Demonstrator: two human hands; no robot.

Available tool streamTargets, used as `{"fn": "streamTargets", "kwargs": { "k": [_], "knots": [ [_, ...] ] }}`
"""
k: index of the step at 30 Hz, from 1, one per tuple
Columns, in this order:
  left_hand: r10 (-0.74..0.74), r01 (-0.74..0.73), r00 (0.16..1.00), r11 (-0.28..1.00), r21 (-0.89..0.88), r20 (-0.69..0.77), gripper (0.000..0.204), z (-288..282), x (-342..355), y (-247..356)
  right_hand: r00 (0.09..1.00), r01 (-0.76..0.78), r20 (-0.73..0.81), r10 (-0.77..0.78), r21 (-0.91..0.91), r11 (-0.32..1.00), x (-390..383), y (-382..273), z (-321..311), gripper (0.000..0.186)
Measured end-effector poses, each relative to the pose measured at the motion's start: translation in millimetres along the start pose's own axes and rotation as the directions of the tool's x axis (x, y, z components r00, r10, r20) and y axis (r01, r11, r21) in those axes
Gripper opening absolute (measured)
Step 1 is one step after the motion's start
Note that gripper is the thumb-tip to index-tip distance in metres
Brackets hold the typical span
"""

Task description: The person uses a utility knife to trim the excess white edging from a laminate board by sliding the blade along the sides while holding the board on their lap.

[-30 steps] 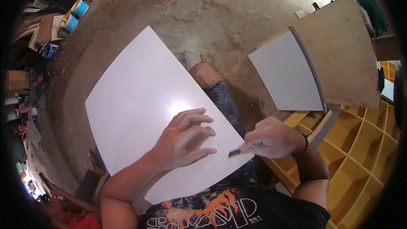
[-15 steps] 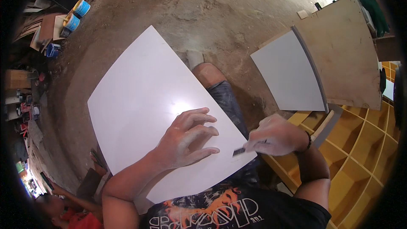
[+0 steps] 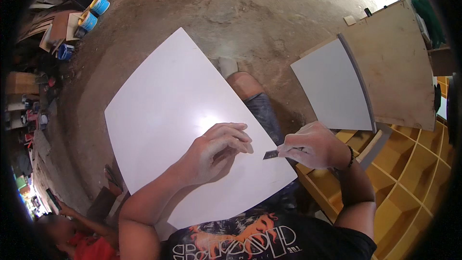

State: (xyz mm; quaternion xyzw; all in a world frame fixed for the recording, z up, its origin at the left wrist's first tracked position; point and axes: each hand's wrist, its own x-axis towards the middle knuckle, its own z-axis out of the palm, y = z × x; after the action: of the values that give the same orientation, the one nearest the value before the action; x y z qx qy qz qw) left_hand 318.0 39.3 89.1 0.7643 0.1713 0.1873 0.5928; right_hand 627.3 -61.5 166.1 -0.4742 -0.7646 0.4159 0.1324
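A large white panel (image 3: 159,101) lies slanted across my lap, over a leg in dark shorts. My left hand (image 3: 216,151) rests on the panel with fingers loosely bent, thumb beneath, holding nothing that shows. My right hand (image 3: 310,147) grips a small, flat, dark blade-like piece (image 3: 270,155) over the panel’s right edge, close to its lower right corner. Whether the piece touches the surface I cannot tell.
A grey panel (image 3: 327,82) leans on a plywood sheet (image 3: 394,62) at right, above yellow compartmented cabinetry (image 3: 404,163). Buckets (image 3: 87,21) and board offcuts stand upper left. A person (image 3: 86,240) in red holding a dark object sits lower left. Dirt floor (image 3: 216,5) lies beyond.
My right hand and the dark piece have moved forward along the panel’s edge. My left hand’s fingers have curled closer together. The surroundings shift slightly rightward in the picture.
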Motion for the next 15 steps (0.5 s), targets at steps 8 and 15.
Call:
{"fn": "streamTargets", "kwargs": {
  "k": [8,15],
  "knots": [
    [-0.031,0.047,0.992,0.990,0.134,-0.120,0.022,9,3,12,0.996,-0.030,-0.087,0.019,-0.126,0.992,9,2,2,0.015],
    [-0.190,0.253,0.944,0.941,0.225,-0.269,0.025,0,2,5,0.978,-0.027,-0.206,-0.024,-0.243,0.970,32,4,8,0.023]
  ]
}}
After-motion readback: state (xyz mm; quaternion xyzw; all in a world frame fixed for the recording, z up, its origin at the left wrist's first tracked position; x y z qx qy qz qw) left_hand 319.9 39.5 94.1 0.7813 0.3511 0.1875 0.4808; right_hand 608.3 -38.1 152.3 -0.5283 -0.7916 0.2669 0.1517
